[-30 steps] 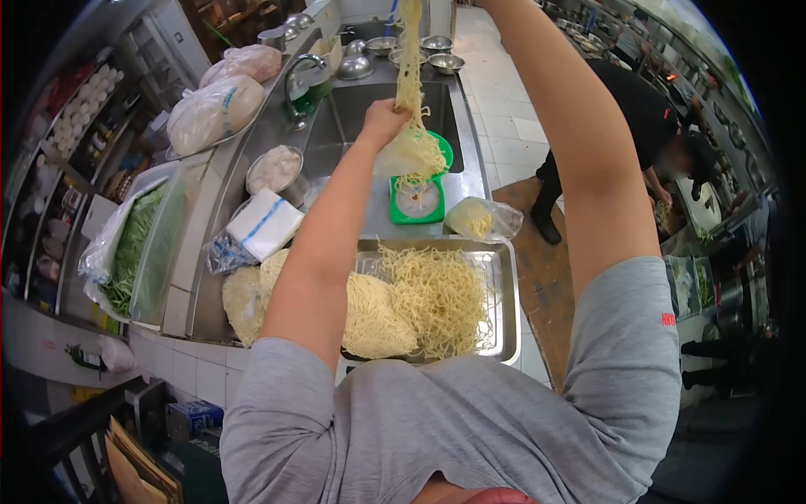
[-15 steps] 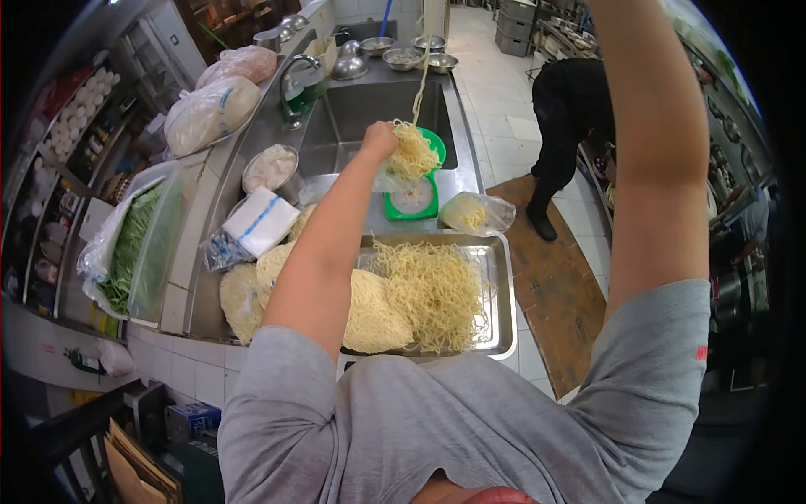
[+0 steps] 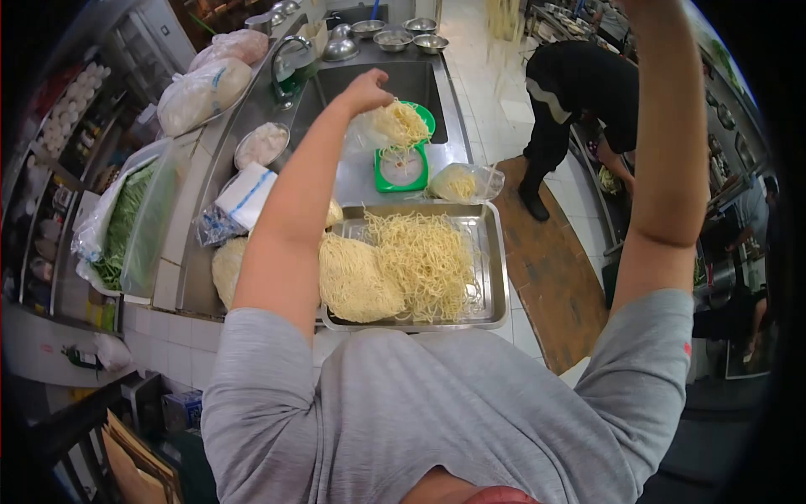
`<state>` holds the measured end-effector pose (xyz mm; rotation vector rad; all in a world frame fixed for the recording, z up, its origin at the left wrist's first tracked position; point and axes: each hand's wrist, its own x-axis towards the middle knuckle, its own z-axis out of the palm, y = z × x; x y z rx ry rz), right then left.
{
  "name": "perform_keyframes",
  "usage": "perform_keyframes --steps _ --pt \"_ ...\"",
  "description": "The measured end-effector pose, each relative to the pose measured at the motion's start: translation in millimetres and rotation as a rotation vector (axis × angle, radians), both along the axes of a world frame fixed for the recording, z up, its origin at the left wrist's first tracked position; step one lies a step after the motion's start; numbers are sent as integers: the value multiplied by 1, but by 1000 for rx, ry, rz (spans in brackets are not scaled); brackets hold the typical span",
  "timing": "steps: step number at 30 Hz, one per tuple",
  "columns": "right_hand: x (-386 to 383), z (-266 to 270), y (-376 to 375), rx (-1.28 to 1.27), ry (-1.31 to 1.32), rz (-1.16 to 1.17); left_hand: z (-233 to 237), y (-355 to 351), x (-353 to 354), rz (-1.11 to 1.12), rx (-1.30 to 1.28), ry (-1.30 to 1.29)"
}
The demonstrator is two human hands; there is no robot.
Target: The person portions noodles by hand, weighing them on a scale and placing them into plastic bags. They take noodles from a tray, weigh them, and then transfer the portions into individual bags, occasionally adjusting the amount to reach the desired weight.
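My left hand (image 3: pixel 366 90) is raised over a green scale (image 3: pixel 401 170) and pinches the rim of a clear plastic bag (image 3: pixel 363 134) that holds a clump of yellow noodles (image 3: pixel 401 123) resting on the scale's pan. My right arm (image 3: pixel 667 126) reaches straight up and its hand is out of the frame at the top. A blurred hank of noodle strands (image 3: pixel 503 17) hangs in the air near the top. In front of me a steel tray (image 3: pixel 495 252) holds loose and coiled noodles (image 3: pixel 395 265).
A filled noodle bag (image 3: pixel 459 183) lies right of the scale. A sink (image 3: pixel 420 80), faucet (image 3: pixel 280 57) and metal bowls (image 3: pixel 393 37) are behind it. White bags (image 3: pixel 200 92), a bowl (image 3: pixel 261 144), a white packet (image 3: pixel 246 195) and bagged greens (image 3: pixel 126 227) stand left. A person in black (image 3: pixel 579 88) bends at the right.
The long hank of noodles has left the bag and moved up and right with my right arm. My left hand stayed at the bag over the scale. The person in black came closer.
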<state>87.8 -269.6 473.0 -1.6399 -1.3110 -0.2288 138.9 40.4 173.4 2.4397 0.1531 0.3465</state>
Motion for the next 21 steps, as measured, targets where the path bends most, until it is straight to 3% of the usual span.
perform_keyframes --steps 3,5,6,7,8,10,13,17,21 --pt "-36 -95 -8 -74 347 55 21 0 -24 -25 -45 -167" --pt "-52 -154 -5 -335 472 288 39 -7 -46 -4 0 -226" --pt "-66 -186 1 -403 541 207 43 -9 -56 8 24 -257" --pt "-71 -215 4 -618 455 172 43 -8 -64 7 38 -280" --pt "-71 -258 6 -617 409 165 43 -7 -72 5 54 -304" --pt "-74 -304 9 -869 356 154 41 -5 -89 1 67 -334" --pt "-36 -344 32 -815 341 66 33 -7 -112 5 40 -352" --pt "47 -366 83 -627 463 -438 12 -11 -139 51 -38 -314" --pt "90 -413 113 -801 416 -629 -7 -12 -160 59 -136 -268"
